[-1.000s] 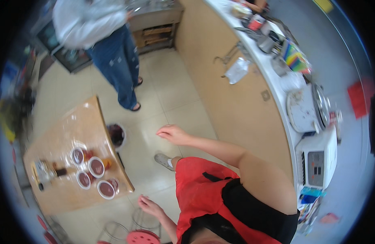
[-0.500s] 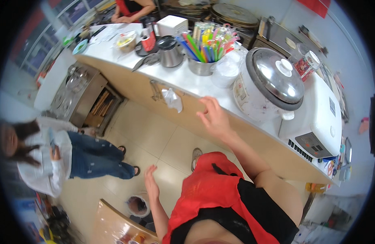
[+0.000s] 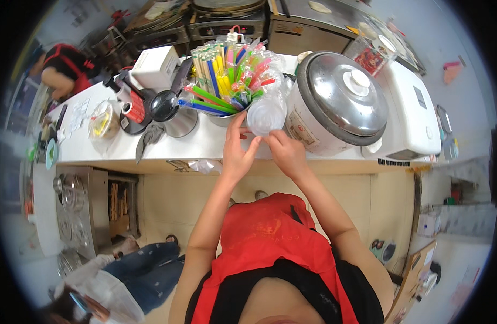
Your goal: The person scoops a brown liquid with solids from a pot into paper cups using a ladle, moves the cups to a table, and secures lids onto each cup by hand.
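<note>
So since half a second back the left hand (image 3: 236, 154) has come up off the person's side to join the right hand (image 3: 285, 153) at the white counter (image 3: 205, 141), and both are now on a clear plastic dome lid (image 3: 266, 114), where earlier only the right one was reaching there. Fingers of both hands are pinched narrow on the lid's lower rim, left thumb up its side, probably to peel one lid off cleanly. The lid sits just left of the big steel rice cooker (image 3: 337, 102), with the cup of coloured straws (image 3: 227, 81) further left of the cooker.
</note>
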A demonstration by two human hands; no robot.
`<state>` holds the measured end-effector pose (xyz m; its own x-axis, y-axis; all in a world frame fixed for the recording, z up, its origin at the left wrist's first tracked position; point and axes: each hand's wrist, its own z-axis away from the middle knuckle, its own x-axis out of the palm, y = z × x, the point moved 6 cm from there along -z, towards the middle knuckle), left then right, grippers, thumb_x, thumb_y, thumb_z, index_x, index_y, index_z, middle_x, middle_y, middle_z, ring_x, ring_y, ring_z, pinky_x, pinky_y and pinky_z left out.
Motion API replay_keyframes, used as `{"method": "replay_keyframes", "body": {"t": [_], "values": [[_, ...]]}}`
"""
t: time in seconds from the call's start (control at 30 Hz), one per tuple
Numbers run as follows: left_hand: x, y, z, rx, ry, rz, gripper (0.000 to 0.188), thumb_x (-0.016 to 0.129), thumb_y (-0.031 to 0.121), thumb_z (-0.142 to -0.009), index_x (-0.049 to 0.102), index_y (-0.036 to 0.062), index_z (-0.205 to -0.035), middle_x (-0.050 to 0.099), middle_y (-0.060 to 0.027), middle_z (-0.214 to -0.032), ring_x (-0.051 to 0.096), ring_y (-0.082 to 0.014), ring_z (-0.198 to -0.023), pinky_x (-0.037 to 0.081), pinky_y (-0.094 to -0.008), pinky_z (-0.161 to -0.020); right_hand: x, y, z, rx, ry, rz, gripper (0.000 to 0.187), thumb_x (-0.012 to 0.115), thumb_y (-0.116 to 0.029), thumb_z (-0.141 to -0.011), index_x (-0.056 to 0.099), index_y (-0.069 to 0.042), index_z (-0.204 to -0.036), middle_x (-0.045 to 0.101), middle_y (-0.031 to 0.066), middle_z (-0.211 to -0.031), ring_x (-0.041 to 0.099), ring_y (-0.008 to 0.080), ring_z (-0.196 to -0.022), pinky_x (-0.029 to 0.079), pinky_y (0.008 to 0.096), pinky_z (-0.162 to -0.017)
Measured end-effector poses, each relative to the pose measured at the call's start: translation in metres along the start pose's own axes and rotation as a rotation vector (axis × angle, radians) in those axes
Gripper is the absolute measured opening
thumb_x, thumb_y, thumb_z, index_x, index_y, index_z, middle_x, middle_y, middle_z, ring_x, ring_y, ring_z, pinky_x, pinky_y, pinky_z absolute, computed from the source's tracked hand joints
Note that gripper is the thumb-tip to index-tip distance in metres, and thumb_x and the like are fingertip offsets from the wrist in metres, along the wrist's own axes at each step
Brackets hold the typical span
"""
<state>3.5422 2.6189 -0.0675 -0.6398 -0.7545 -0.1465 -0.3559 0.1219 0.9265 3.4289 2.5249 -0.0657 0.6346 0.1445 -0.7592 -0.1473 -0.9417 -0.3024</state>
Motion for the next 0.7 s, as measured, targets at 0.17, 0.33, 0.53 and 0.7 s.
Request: {"method": "replay_keyframes", "body": {"t": [0.17,0.33,0.53,0.7], "values": [[0.000,-0.018,-0.003,0.304,-0.065,-0.162,0.017,0.071,0.000,-0.081,0.064,0.0030,-0.096,0.055,-0.0151,-0.120,0.062,-0.0255,-0.091,0.053,-0.0346,-0.076,-0.028,-0.012,0.015,0.241,0.165,-0.036,0.017,0.066,-0.005,-0.080,0.066,-0.011,-0.096,0.062,0.0037,-0.104,0.063,0.0226,-0.063,0.052,0.0326,-0.056],[0.007,-0.021,0.005,0.379,-0.170,-0.102,0.016,0.066,-0.005,-0.081,0.062,0.0023,-0.095,0.058,-0.0144,-0.119,0.062,-0.0286,-0.095,0.053,-0.0370,-0.079,-0.030,-0.025,-0.044,0.281,0.123,0.067,0.026,0.063,-0.004,-0.081,0.067,-0.011,-0.105,0.062,0.0037,-0.111,0.066,0.0234,-0.070,0.052,0.0335,-0.058],[-0.002,-0.027,0.010,0.371,-0.215,-0.086,0.017,0.064,0.002,-0.085,0.062,0.0027,-0.102,0.060,-0.0146,-0.118,0.061,-0.0300,-0.100,0.050,-0.0389,-0.086,-0.011,-0.007,-0.049,0.323,-0.252,0.322,0.026,0.061,-0.005,-0.080,0.067,-0.015,-0.104,0.062,0.0022,-0.108,0.067,0.0251,-0.073,0.053,0.0370,-0.058],[-0.012,-0.034,0.012,0.116,-0.197,0.111,0.028,0.063,0.017,-0.091,0.059,0.0018,-0.113,0.060,-0.0144,-0.119,0.059,-0.0264,-0.105,0.047,-0.0375,-0.091,-0.061,-0.035,-0.028,0.204,0.339,0.216,0.023,0.071,-0.004,-0.077,0.069,-0.014,-0.098,0.062,0.0022,-0.095,0.062,0.0190,-0.061,0.049,0.0330,-0.054]]}}
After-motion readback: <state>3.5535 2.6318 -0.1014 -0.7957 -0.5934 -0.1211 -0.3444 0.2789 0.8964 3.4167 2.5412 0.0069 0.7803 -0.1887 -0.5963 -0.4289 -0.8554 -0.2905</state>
